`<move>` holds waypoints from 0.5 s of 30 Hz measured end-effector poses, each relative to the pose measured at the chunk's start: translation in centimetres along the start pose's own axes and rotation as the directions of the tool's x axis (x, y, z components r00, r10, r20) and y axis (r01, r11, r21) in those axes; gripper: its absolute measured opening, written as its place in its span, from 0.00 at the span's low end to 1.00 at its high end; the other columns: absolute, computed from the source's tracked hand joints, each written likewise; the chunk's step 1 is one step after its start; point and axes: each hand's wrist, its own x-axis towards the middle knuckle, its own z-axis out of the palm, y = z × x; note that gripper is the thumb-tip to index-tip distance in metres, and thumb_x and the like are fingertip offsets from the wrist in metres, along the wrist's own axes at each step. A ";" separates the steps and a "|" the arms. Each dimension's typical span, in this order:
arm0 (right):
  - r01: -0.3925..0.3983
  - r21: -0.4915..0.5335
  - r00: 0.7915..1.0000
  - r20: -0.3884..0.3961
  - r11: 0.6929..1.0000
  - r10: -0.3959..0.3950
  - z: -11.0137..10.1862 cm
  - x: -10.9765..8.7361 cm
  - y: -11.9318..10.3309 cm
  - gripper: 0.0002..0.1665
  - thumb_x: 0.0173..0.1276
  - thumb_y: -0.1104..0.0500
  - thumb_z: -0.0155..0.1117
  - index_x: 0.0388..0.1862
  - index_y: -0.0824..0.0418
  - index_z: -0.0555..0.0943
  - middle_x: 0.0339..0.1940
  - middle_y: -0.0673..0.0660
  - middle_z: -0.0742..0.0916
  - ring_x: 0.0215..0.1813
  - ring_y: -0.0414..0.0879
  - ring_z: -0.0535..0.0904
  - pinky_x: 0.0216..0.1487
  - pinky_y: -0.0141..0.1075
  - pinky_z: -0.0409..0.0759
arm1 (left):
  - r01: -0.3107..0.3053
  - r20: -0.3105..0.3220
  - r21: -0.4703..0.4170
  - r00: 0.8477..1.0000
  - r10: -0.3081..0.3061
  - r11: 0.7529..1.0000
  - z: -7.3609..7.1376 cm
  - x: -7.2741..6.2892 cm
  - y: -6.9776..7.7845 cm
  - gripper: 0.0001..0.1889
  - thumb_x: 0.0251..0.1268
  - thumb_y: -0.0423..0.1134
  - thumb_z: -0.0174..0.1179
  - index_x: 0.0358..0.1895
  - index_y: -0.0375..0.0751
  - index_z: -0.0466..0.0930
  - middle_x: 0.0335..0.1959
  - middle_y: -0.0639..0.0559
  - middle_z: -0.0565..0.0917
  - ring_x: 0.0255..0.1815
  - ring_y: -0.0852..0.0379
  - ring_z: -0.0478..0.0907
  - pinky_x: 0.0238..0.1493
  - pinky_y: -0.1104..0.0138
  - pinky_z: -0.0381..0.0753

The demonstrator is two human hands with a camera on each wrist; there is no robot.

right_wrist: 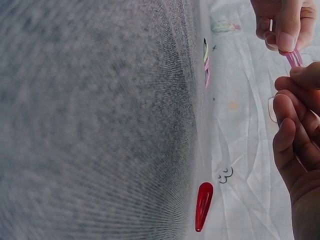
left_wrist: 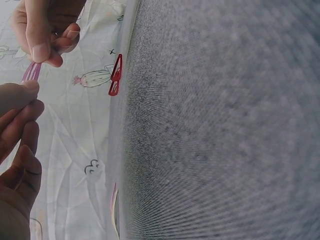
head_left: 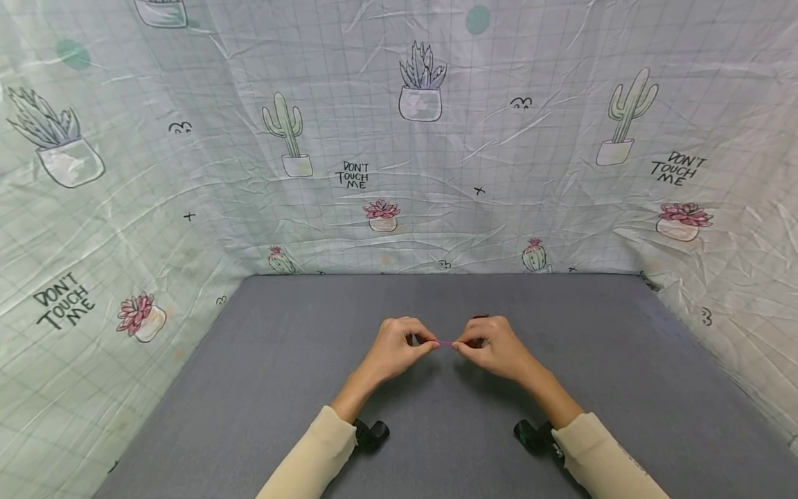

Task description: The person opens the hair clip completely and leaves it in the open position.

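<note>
Between my two hands a slim pink snap hair clip (head_left: pixel 445 342) is stretched level above the grey table. My left hand (head_left: pixel 399 344) pinches one end of it between thumb and forefinger. The other end is pinched by the thumb and forefinger of my right hand (head_left: pixel 492 344). Up close in the left wrist view, the pink clip (left_wrist: pixel 32 72) shows narrow parallel strips between the fingertips, which cover both its ends. A red snap hair clip (left_wrist: pixel 115 76) lies on the table behind my right hand, mostly hidden by that hand in the head view.
In the right wrist view, thin pink and pale green strips (right_wrist: pixel 206 65) lie on the table, hidden behind my left hand in the head view. A grey table (head_left: pixel 299 312) spreads under both arms. Cloth printed with cacti (head_left: pixel 349 229) hangs at the back and sides.
</note>
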 end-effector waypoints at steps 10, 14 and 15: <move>-0.010 -0.023 1.000 -0.024 1.000 0.010 0.3 0.0 0.0 0.10 0.62 0.67 0.75 0.25 0.54 0.91 0.21 0.45 0.84 0.22 0.28 0.73 0.25 0.25 0.74 | -0.038 -0.018 0.005 0.999 0.038 0.999 0.0 0.0 -0.1 0.03 0.64 0.39 0.73 0.34 0.45 0.93 0.29 0.55 0.89 0.29 0.66 0.80 0.30 0.76 0.75; -0.015 -0.026 0.999 -0.031 1.000 0.014 0.4 0.0 0.1 0.10 0.62 0.67 0.75 0.24 0.54 0.90 0.20 0.45 0.84 0.22 0.29 0.72 0.25 0.26 0.73 | -0.038 -0.024 0.008 0.999 0.038 0.999 0.1 0.0 -0.2 0.04 0.64 0.39 0.72 0.33 0.45 0.93 0.29 0.55 0.89 0.29 0.66 0.80 0.30 0.76 0.75; -0.016 -0.027 0.999 -0.033 1.000 0.015 0.4 0.0 0.1 0.10 0.62 0.67 0.75 0.24 0.54 0.90 0.20 0.45 0.84 0.22 0.29 0.72 0.25 0.26 0.73 | -0.036 -0.025 0.008 0.999 0.036 0.999 0.2 0.0 -0.2 0.04 0.64 0.39 0.72 0.33 0.45 0.93 0.29 0.55 0.89 0.29 0.66 0.80 0.31 0.76 0.75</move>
